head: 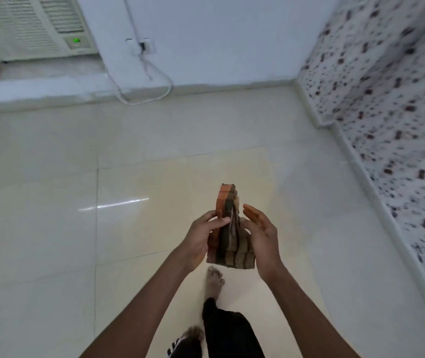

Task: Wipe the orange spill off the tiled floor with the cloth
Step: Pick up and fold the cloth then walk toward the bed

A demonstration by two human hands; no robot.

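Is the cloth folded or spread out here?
Folded. The brown-and-orange striped cloth stands as a thick, narrow bundle off the floor, left hand pinching it, right hand open beside it.

Both bare arms reach forward, hands close together at chest height. The left hand point(201, 237) curls its thumb and fingers around the cloth point(229, 236). The right hand point(259, 232) cups the other side, fingers nearly straight. Bare feet stand below.
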